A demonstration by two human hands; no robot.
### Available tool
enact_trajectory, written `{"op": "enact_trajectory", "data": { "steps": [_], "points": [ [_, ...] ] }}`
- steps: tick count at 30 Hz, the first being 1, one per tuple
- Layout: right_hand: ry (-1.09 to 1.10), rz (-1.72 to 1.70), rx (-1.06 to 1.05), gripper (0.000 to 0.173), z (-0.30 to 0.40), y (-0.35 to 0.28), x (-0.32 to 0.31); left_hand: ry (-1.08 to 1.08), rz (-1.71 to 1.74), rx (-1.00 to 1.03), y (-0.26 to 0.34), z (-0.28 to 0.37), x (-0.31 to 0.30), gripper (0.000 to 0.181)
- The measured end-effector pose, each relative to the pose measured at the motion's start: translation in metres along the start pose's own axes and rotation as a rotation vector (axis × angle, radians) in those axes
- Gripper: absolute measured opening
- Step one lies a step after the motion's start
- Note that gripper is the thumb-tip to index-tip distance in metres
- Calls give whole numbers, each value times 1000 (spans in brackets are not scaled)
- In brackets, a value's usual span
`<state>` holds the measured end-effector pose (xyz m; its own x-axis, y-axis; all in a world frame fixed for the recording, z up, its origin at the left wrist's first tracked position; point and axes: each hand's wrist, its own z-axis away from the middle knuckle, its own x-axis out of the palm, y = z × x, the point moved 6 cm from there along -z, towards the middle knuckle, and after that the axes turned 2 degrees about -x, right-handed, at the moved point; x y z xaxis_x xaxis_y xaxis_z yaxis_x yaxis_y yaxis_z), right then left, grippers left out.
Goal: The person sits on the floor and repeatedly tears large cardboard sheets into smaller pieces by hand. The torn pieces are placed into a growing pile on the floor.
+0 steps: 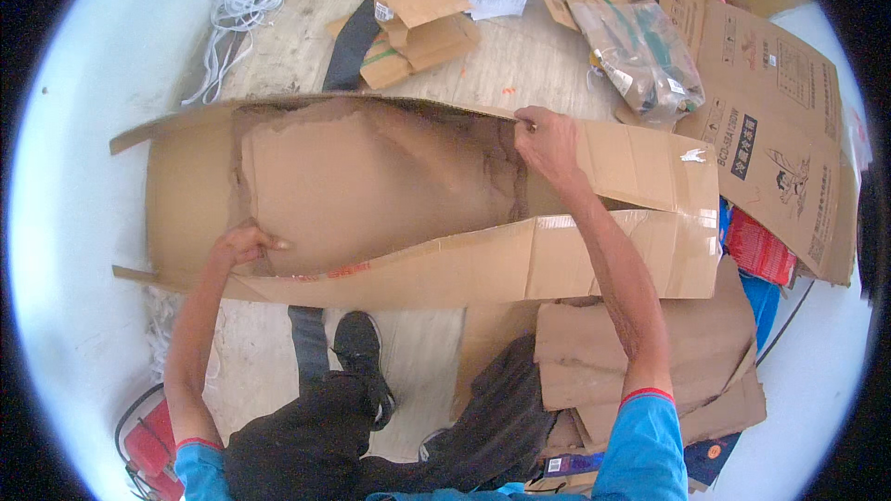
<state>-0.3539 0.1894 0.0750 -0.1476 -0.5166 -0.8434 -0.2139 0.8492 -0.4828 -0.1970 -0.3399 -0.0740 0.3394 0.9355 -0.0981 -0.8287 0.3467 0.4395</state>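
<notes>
A large, long cardboard box (390, 181) lies crosswise before me, its long opening facing up. Its brown inner wall has stained, torn-looking patches. My left hand (245, 248) holds the near edge toward the left end, thumb pointing into the opening. At the far edge, right of the middle, my right hand (550, 142) is closed over the cardboard rim. The right end of the box has folded flaps (626, 250) with strips of clear tape. Red print shows along the near side, partly hidden by the curve of the wall.
Flattened cardboard (626, 355) is stacked at my right. A large printed carton panel (773, 132) leans at the far right, beside a clear plastic bag (644, 59). Beyond the box lie a small open carton (418, 28) and tangled white strapping (243, 0). A red object (150, 442) stands lower left.
</notes>
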Motion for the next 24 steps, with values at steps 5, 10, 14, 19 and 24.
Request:
{"op": "enact_trajectory", "data": {
  "steps": [5, 10, 14, 19, 24],
  "points": [
    [17, 2, 16, 22, 2, -3, 2, -91, -218, -43, 41, -12, 51, 51],
    [-44, 5, -32, 22, 14, -4, 5, -131, 94, 29, 55, -31, 85, 53],
    [-141, 25, -61, 29, 29, 3, 17, 53, -305, 124, 48, -51, 84, 56],
    [-213, 51, -199, 38, 65, 8, 40, -14, -92, 155, 49, -69, 104, 69],
    [-428, 51, -224, 45, 89, 16, 73, 199, -327, 298, 82, -41, 104, 78]
  ]
}}
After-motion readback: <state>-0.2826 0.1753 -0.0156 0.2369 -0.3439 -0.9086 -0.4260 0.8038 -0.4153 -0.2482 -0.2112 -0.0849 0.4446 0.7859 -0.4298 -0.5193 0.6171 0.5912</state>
